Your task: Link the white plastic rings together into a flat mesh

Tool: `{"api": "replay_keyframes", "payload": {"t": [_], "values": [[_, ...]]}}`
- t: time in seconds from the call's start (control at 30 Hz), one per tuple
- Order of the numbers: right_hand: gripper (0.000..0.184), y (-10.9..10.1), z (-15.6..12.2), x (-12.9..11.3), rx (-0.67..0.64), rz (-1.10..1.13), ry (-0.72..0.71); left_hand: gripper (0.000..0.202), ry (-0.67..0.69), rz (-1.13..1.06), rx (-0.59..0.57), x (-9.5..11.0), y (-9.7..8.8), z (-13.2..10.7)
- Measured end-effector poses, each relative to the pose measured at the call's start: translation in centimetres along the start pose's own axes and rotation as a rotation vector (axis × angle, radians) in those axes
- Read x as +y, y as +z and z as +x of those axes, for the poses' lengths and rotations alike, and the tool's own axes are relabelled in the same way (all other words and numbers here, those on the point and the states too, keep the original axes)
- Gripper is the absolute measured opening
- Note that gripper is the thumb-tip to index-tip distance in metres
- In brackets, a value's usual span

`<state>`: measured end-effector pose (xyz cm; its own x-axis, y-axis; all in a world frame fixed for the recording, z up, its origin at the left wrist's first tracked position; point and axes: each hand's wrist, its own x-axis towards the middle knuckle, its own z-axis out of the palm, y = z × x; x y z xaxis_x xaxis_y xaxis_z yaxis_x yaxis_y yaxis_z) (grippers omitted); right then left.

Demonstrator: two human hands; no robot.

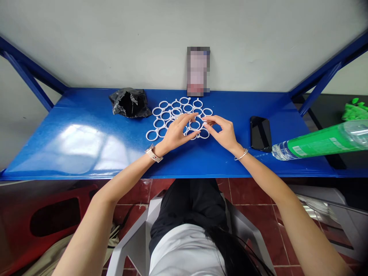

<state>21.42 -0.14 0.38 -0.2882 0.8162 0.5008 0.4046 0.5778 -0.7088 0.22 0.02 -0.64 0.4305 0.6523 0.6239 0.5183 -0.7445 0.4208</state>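
Several white rings point(151, 135), each with a small eyelet like a curtain ring, lie in a loose cluster on the blue table. My left hand point(176, 132) is over the cluster, thumb and fingers spread apart, hiding some of the rings beneath. Just to its right, my right hand point(222, 132) pinches a small white part between thumb and fingertips. It appears to be the eyelet of a white ring point(194, 124) between my two hands. Whether my left fingertips touch that ring I cannot tell.
A crumpled black plastic bag point(129, 102) stands open left of the rings. Behind them a blurred phone point(198, 71) leans on the wall. Toward the right lie a black phone point(260, 133) and a green-labelled bottle point(324, 141). Blue braces point(28, 76) rise at the table's ends.
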Motion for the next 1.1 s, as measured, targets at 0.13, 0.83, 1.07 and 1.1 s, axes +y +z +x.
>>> {"api": "replay_keyframes", "payload": {"t": [0.13,0.83,1.07,1.1], "values": [[0.024,-0.01,-0.14,-0.06,-0.008,-0.07,-0.043,0.048,-0.036,-0.005,-0.03,0.11,-0.13,0.09],[0.023,0.02,-0.25,-0.19,-0.086,-0.058,-0.114,0.041,-0.066,-0.061,-0.151,0.16,0.1,-0.29],[0.022,0.08,-0.25,-0.2,-0.064,-0.009,-0.108,0.043,-0.057,-0.071,-0.148,0.13,0.27,-0.36],[0.023,0.1,-0.25,-0.19,-0.065,-0.011,-0.097,0.043,-0.062,-0.073,-0.152,0.15,0.28,-0.37]]}}
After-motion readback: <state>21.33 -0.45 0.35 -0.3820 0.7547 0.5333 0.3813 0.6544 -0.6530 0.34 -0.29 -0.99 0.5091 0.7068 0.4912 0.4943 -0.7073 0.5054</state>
